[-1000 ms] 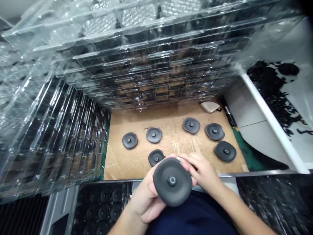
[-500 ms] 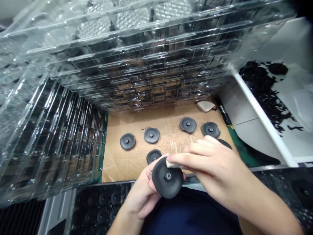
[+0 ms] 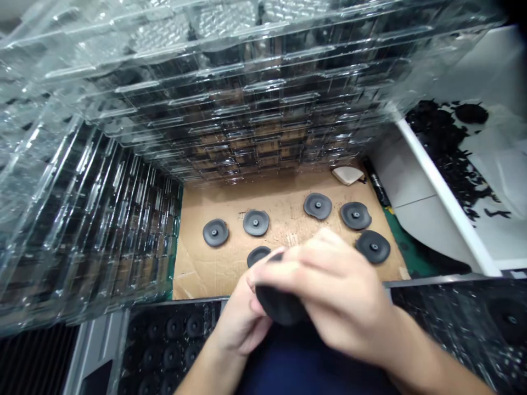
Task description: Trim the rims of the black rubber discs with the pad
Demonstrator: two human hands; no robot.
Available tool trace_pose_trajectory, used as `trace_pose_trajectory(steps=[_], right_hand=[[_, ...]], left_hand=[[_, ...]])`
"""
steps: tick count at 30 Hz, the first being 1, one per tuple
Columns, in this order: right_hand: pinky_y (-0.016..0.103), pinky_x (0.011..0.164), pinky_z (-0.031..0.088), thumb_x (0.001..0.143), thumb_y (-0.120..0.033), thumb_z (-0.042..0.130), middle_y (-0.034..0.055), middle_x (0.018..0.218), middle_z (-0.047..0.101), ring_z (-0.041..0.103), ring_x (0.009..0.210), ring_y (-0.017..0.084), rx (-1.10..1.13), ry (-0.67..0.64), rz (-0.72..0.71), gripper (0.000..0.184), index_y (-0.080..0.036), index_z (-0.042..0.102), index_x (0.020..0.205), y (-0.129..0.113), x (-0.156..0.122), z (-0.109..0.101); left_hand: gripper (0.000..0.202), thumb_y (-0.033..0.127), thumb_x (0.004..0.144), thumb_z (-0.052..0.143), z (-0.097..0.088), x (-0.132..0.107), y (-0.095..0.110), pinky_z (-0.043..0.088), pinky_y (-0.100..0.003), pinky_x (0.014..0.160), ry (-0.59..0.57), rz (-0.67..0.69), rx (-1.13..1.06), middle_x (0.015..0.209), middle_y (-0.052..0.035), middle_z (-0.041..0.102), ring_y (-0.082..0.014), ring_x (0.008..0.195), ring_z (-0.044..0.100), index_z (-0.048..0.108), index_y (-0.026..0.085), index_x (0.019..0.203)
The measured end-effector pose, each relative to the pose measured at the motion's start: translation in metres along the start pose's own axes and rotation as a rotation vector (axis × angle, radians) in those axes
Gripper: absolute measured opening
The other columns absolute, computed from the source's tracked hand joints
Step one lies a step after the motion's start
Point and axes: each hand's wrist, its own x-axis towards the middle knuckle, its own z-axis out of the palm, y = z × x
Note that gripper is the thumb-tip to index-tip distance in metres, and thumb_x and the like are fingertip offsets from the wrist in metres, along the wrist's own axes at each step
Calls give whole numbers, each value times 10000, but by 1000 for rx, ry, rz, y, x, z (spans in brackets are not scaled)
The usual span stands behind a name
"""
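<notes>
My left hand (image 3: 247, 307) grips a round black plastic disc (image 3: 280, 304) by its left edge, near my body. Over the disc's upper part lies my right hand (image 3: 333, 280), blurred, with its fingers bent and pressed together across the face. The small white pad seen in those fingers earlier is hidden behind them now. On the cardboard (image 3: 230, 274) beyond my hands lie several similar discs, such as one disc (image 3: 256, 223) with a small metal stud at its centre. Another disc (image 3: 258, 255) is partly covered by my left hand.
Tall stacks of clear plastic trays (image 3: 255, 99) wall in the back, with more trays (image 3: 94, 208) at the left. A white folded piece (image 3: 348, 175) and a black marker-like tool (image 3: 376, 184) lie at the back right. Right of them, a white bin (image 3: 448, 192) holds black scraps.
My right hand has moved left and over the disc, covering its centre and the white pad. The view has shifted slightly, and the rightmost disc on the cardboard is uncovered.
</notes>
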Motion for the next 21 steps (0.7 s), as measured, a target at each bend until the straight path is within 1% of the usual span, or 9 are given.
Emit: trace_pose_trajectory(steps=[3, 6, 8, 10, 12, 14, 17, 19, 21], right_hand=[[263, 646, 456, 899, -144, 519, 5, 865, 712, 620, 702, 122, 128, 13, 277, 211, -216, 683, 1012, 17, -21, 0], [239, 611, 518, 908, -256, 538, 22, 886, 718, 666, 754, 149, 158, 63, 443, 189, -234, 696, 1010, 43, -54, 15], [271, 660, 547, 914, -287, 524, 52, 909, 727, 682, 804, 177, 64, 107, 511, 219, -203, 704, 1008, 60, -74, 33], [308, 694, 555, 904, -283, 534, 58, 874, 736, 687, 781, 190, 10, 92, 545, 221, -186, 714, 988, 72, -85, 47], [316, 684, 554, 891, -276, 552, 55, 837, 738, 685, 750, 193, -4, 87, 556, 211, -177, 719, 976, 75, -84, 49], [293, 671, 553, 896, -270, 547, 60, 903, 736, 688, 794, 188, -9, 113, 568, 217, -177, 703, 1016, 65, -73, 38], [267, 710, 548, 905, -231, 533, 47, 1049, 709, 670, 914, 179, -31, 251, 491, 224, -210, 657, 1091, 30, -44, 17], [294, 761, 538, 902, -173, 510, 56, 1053, 705, 660, 896, 179, -66, 278, 279, 265, -190, 623, 1142, 4, -28, 11], [325, 734, 536, 895, -113, 464, 86, 951, 716, 650, 796, 179, -64, 228, 62, 287, -118, 609, 1142, -14, -20, 13]], left_hand=[[567, 269, 440, 901, 0, -2, 8, 512, -216, 794, -26, 47, -58, 959, 12, 723, -157, 885, 657, 714, 260, 975], [493, 292, 490, 883, 1, -6, 17, 507, -323, 890, -65, 57, -108, 1035, 15, 714, -206, 947, 662, 711, 296, 952], [484, 284, 491, 883, 3, -7, 20, 491, -335, 921, -89, 47, -120, 1026, 10, 720, -214, 946, 667, 717, 286, 946], [481, 245, 492, 882, 4, -7, 20, 492, -294, 906, -90, 29, -115, 1027, 13, 727, -199, 955, 666, 723, 281, 944], [467, 239, 505, 878, 5, -6, 19, 502, -258, 872, -95, 17, -106, 1022, 25, 733, -185, 952, 670, 725, 293, 943], [434, 237, 555, 854, 6, -5, 15, 512, -258, 854, -106, 25, -97, 1042, 23, 729, -190, 953, 676, 718, 297, 963], [453, 187, 592, 827, 5, -4, 7, 516, -269, 863, -85, 73, -82, 1078, -4, 716, -200, 971, 672, 695, 273, 1017], [473, 154, 597, 819, 5, -4, 2, 513, -236, 861, -47, 94, -100, 1080, -10, 716, -180, 986, 663, 686, 261, 1038], [437, 150, 620, 806, 4, -5, 0, 517, -218, 849, -13, 103, -124, 1041, -7, 728, -164, 958, 671, 693, 262, 1027]])
